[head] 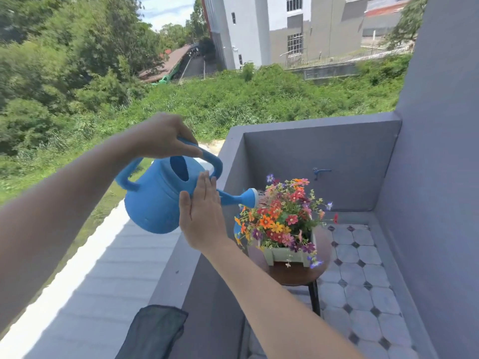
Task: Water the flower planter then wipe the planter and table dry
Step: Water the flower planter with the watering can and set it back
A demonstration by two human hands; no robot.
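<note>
1. Two bare hands work in the single head view, both on a blue watering can point(155, 200) held in the air at about 9 o'clock from the flowers
2. Left hand point(162, 137) is clenched round the can's top handle, at 12 o'clock of the can's body, with the forearm running down to the frame's 8 o'clock edge
3. Right hand point(203, 216) lies flat and released, fingers straight and together, its palm pressed against the can's side where the spout leaves the body; it grips nothing
4. Tilted toward 3 o'clock, the spout ends in a pale-faced rose point(251, 198) just beside the top of the blooms, and thin streaks of water show between rose and flowers
5. Orange, red, pink and purple flowers point(282, 216) fill a pale green box planter point(283, 255), which stands on a small round dark wooden table point(295, 274) at 4 o'clock of the can
6. Under the table is a floor of grey tiles point(363, 275) with small dark diamonds, walled in by a grey parapet point(202, 260)
7. At 6 o'clock of the can, a dark green cloth point(153, 332) lies draped on the parapet's top, well apart from the planter
8. On the far wall, at 1 o'clock of the flowers, sits a small blue tap point(320, 172)
</note>
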